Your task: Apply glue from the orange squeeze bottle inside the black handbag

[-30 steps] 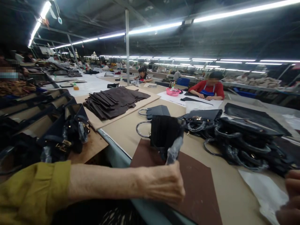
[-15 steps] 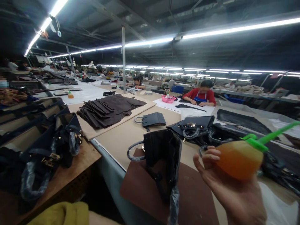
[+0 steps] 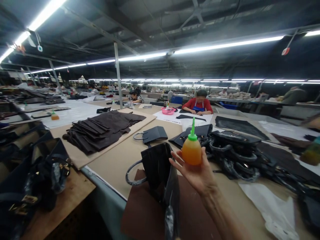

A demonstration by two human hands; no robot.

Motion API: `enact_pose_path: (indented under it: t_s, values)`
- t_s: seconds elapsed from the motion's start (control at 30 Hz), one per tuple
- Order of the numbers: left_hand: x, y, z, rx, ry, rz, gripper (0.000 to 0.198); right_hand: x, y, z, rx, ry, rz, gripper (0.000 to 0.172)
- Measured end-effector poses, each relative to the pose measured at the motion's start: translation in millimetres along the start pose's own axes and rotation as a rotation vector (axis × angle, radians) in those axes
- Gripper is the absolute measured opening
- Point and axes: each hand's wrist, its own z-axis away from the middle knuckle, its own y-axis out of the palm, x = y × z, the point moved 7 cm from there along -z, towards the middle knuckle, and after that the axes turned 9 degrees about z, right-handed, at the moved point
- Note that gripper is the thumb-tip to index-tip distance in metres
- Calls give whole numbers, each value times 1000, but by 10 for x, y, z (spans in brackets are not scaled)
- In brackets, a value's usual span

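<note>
The right hand point(image 3: 200, 173) is curling palm-up around an orange squeeze bottle point(image 3: 191, 151) with a green nozzle, holding it upright above the tan worktable point(image 3: 120, 158). Just left of it a black handbag point(image 3: 157, 166) is standing open on a brown mat point(image 3: 197, 213) (the left hand is out of view). Behind, dark leather pieces point(image 3: 100, 130) are lying stacked on a board, and more handbags point(image 3: 240, 156) are piling up at right. Farther off, a worker in red point(image 3: 198, 105) is sitting under long tube lights point(image 3: 225, 45).

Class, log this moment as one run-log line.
right hand: holds orange squeeze bottle upright | left hand: out of view | black handbag: on brown mat
</note>
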Motion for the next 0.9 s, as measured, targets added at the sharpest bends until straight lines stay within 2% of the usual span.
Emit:
enact_pose_path:
  t_s: [0.1, 0.17, 0.23, 0.3, 0.33, 0.37, 0.4, 0.47, 0.5, 0.57, 0.63, 0.73, 0.8, 0.9]
  values:
    - [29, -71, 13, -177, -95, -56, 25, -59, 31, 14, 30, 82, 66, 54]
    - [111, -129, -28, -210, -123, -69, 29, -69, 55, 34, 34, 103, 93, 53]
    - [405, -264, -98, -251, -289, -89, 37, -36, 83, 71, 36, 91, 89, 51]
    - [925, -386, -99, -260, -678, -86, 50, 34, 99, 125, 33, 60, 64, 49]
    - [1155, -361, -107, -174, -814, -34, 65, 74, 95, 156, 28, 43, 50, 49]
    - [1330, -334, -127, -118, -884, 23, 73, 116, 83, 187, 21, 24, 39, 48]
    - [1462, -295, -145, -86, -931, 102, 74, 154, 61, 218, 12, 3, 29, 48]
    - [1551, -205, -218, -46, -926, 227, 64, 210, -12, 277, -27, -35, 6, 49]
    - [1511, -177, -272, -41, -893, 256, 57, 226, -58, 307, -61, -47, -10, 49]
    - [1268, -166, -435, -20, -766, 228, 47, 255, -150, 377, -157, -62, -57, 51]
    - [868, -191, -641, 48, -586, 124, 41, 316, -208, 472, -277, -82, -112, 51]
    - [196, -185, -877, 221, -274, -59, 27, 533, -216, 657, -463, -168, -167, 51]
    - [-109, -141, -898, 276, -153, -133, 24, 699, -206, 777, -564, -230, -181, 52]
    - [-303, 65, -755, 364, -82, -179, 32, 827, -230, 879, -634, -270, -160, 62]
